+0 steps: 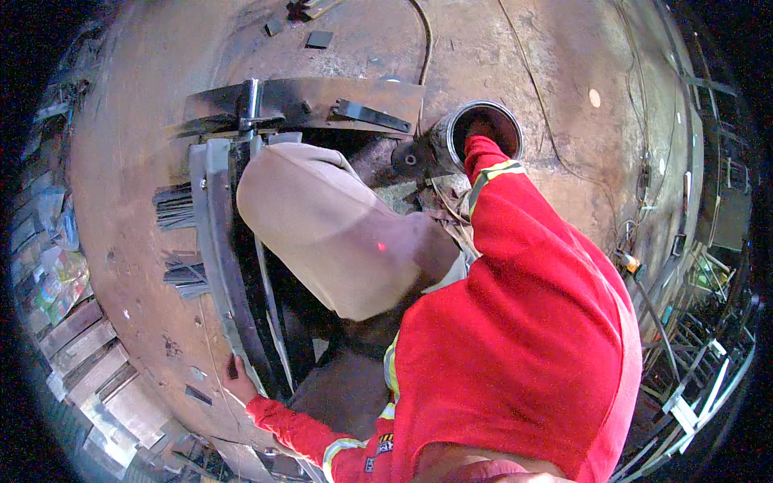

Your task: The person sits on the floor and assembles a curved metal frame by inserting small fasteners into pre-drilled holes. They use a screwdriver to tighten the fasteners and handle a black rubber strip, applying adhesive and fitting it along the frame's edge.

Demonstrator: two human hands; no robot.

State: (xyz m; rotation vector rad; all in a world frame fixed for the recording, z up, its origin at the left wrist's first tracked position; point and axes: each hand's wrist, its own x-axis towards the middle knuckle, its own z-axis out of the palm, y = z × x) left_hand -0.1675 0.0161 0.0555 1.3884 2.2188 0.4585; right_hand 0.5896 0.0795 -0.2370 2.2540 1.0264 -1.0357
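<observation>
Metal frame (216, 241) edge under left hand (238, 382), right hand (483, 129) inside tin (483, 133)

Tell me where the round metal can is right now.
In the head view the round metal can sits upper centre-right on the rusty floor, just right of the dark steel plate. The right hand reaches into its open mouth.

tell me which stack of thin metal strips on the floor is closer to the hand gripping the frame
The lower stack: it lies nearer the left hand on the grey frame's end than the upper stack.
</observation>
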